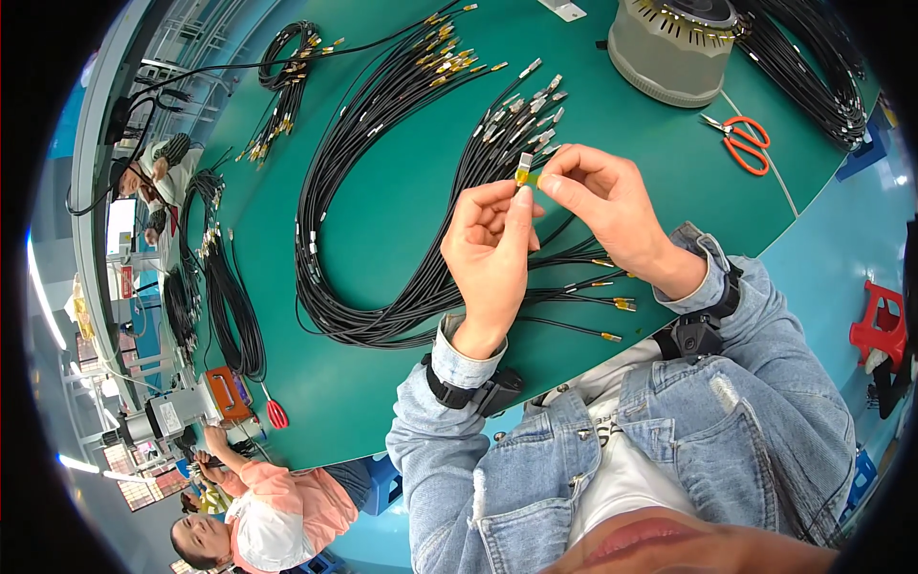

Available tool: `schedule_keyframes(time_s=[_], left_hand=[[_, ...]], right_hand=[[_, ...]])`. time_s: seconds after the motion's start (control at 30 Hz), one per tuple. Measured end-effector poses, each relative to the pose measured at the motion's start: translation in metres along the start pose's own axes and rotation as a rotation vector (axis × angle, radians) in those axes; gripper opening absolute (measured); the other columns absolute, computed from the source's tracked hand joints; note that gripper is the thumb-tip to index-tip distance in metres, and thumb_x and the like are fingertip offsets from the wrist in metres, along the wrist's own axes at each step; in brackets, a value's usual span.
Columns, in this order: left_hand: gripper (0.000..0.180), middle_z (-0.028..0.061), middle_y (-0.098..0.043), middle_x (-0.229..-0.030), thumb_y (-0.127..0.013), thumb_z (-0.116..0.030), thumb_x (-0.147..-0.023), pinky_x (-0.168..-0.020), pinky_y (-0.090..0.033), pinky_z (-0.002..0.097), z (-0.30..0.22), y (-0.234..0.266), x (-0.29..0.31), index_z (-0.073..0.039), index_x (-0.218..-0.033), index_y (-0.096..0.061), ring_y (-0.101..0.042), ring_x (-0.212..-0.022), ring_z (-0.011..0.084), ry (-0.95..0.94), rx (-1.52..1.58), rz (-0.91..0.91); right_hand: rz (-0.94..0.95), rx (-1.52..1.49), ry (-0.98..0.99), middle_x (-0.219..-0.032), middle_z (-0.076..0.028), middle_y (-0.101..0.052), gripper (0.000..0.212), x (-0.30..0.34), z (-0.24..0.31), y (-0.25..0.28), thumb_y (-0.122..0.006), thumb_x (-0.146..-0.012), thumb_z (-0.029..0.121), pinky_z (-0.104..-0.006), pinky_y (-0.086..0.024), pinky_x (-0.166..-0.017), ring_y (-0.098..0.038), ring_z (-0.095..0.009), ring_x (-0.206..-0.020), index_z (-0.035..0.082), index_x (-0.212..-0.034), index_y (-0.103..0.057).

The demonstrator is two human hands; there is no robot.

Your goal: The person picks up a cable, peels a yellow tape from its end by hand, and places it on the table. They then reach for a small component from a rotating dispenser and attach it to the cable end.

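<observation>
My left hand (490, 253) is closed, pinching a cable plug (524, 165) upright between thumb and fingers. The plug has a silver metal tip and a yellow band below it. Close beside it, my right hand (604, 201) pinches a small piece of yellow tape (540, 180) between thumb and forefinger. Behind and under both hands, a curved bundle of black cables (320, 210) lies on the green table (287, 402). Many of its ends carry silver plugs (516, 120), others yellow-banded ones (449, 62). Several loose cable ends (612, 304) stick out below my right hand.
A round grey machine with a slotted top (665, 57) stands at the far right. Near it lie red-handled scissors (746, 143) and another cable bundle (813, 77). More cable coils (229, 306) lie at left. A co-worker (287, 512) sits at lower left; a red stool (875, 325) stands right.
</observation>
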State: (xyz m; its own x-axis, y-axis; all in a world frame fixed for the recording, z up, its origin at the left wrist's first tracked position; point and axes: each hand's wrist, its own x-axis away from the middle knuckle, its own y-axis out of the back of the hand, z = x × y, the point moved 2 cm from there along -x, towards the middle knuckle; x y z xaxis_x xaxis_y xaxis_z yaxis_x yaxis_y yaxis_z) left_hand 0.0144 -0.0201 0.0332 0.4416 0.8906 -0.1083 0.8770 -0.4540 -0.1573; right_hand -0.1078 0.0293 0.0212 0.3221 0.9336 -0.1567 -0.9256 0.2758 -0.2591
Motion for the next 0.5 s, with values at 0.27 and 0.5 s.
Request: schedule_keyframes(time_s=[0.27, 0.5], left_hand=[[0.011, 0.0067, -0.060, -0.069, -0.054, -0.008, -0.087, -0.044, -0.038, 0.0166, 0.0014, 0.0009, 0.0009, 0.003, -0.089, -0.056, -0.050, -0.050, 0.0061, -0.145, -0.220, -0.021], [0.012, 0.0039, -0.058, -0.060, -0.053, -0.010, -0.088, -0.040, -0.036, 0.0173, 0.0048, -0.0001, 0.0042, 0.002, -0.085, -0.055, -0.049, -0.047, 0.0041, -0.085, -0.263, -0.019]], right_hand=[[0.005, 0.016, 0.053, -0.081, -0.003, -0.053, 0.008, 0.0011, 0.0001, -0.0009, -0.056, -0.084, 0.006, -0.0227, -0.039, -0.070, -0.048, -0.009, -0.077, -0.002, -0.082, -0.056], [0.002, 0.055, 0.110, -0.080, -0.004, -0.054, 0.006, 0.0010, -0.0028, -0.0002, -0.057, -0.082, 0.004, -0.0237, -0.039, -0.070, -0.048, -0.010, -0.076, -0.002, -0.082, -0.057]])
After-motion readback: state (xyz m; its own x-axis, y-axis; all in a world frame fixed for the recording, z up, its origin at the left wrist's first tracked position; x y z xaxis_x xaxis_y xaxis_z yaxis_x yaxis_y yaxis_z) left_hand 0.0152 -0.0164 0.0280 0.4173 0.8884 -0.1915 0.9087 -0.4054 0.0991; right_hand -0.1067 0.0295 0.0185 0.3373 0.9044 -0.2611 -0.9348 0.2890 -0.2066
